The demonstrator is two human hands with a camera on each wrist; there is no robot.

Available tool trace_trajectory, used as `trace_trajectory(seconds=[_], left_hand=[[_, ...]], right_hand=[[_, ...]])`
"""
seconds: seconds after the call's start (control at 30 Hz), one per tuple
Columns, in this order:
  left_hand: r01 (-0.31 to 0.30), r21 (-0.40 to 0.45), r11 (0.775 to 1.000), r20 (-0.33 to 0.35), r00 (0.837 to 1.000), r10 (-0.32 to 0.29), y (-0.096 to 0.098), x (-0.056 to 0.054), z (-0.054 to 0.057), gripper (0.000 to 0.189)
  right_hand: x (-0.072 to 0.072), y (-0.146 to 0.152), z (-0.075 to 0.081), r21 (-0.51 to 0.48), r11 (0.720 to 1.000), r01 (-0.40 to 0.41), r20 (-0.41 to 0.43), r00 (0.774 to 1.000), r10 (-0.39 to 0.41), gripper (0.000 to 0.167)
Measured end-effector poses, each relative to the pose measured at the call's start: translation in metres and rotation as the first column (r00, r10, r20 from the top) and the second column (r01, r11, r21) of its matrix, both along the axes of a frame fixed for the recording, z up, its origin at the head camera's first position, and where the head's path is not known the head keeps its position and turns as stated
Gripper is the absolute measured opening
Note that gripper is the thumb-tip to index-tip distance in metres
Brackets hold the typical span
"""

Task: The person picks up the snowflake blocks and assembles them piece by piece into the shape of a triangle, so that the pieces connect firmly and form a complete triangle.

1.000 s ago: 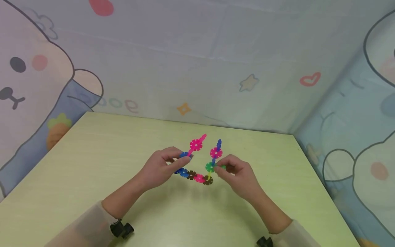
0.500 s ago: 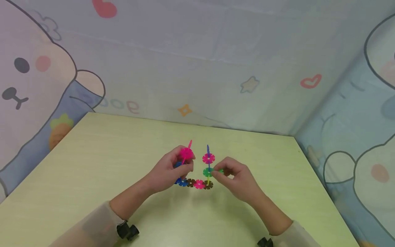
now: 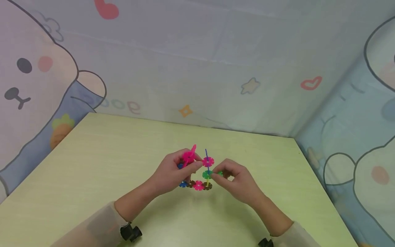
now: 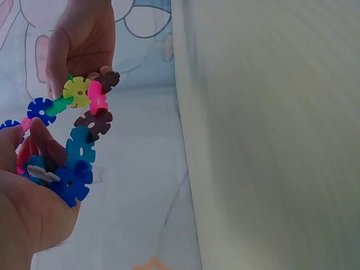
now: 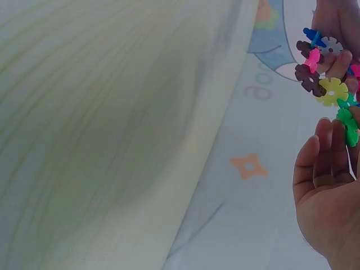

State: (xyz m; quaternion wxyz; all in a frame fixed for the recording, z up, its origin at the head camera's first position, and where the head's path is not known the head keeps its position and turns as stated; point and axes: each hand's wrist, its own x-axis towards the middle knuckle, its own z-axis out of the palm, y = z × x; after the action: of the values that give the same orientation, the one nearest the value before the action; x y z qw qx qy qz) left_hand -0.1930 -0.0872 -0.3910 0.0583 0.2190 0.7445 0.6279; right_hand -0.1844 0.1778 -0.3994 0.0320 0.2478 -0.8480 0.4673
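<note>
A chain of interlocking plastic snowflake discs [image 3: 199, 185] is bent into a U above the table, its two ends pointing away from the person. My left hand [image 3: 172, 173] grips the left side around blue discs, with bright pink discs [image 3: 189, 157] rising past the fingers. On the other side, my right hand [image 3: 239, 176] pinches a green disc [image 5: 347, 126]; a pink disc [image 3: 208, 162] and a blue one stand beyond it. The left thumb tip lies right beside that pink disc. Yellow, brown and blue discs [image 4: 72, 183] show in the left wrist view. Left fingers partly hide the chain.
The pale wooden table [image 3: 123, 144] spreads beneath both hands. A printed cloth [image 3: 197, 61] with cartoon animals hangs behind it and along the right side. Small black devices [image 3: 131, 232] sit at the sleeve cuffs.
My left hand has moved right, bringing its pink end close to the right side of the chain. That right side has swung slightly left and lower; the right hand keeps its pinch.
</note>
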Motion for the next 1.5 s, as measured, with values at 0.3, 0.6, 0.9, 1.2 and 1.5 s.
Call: trace_trajectory(seconds=[0.3, 0.6, 0.9, 1.2, 1.5], left_hand=[[-0.03, 0.003, 1.0, 0.007, 1.0, 0.03, 0.0, -0.001, 0.001, 0.014], [-0.044, -0.03, 0.999, 0.043, 0.998, 0.046, 0.001, 0.0, 0.001, 0.017], [-0.034, -0.048, 0.998, 0.02, 0.999, 0.035, 0.003, -0.001, 0.0, 0.012], [-0.028, -0.062, 0.998, -0.006, 1.0, 0.028, 0.007, -0.002, 0.002, 0.006], [-0.002, -0.076, 0.997, -0.014, 1.0, 0.001, 0.011, -0.001, -0.001, 0.007]], right_hand=[[0.0, -0.001, 0.001, 0.014, 0.999, -0.035, -0.021, 0.999, 0.036, 0.008], [0.001, -0.002, 0.001, 0.023, 0.998, -0.062, -0.03, 0.998, 0.062, 0.009], [0.001, 0.0, -0.002, 0.04, 0.998, -0.058, -0.034, 0.998, 0.059, 0.009], [-0.005, 0.015, 0.018, -0.136, 0.986, 0.095, 0.041, 0.995, -0.091, 0.017], [-0.006, -0.008, 0.064, -0.278, 0.96, 0.007, -0.054, 0.998, -0.023, 0.02]])
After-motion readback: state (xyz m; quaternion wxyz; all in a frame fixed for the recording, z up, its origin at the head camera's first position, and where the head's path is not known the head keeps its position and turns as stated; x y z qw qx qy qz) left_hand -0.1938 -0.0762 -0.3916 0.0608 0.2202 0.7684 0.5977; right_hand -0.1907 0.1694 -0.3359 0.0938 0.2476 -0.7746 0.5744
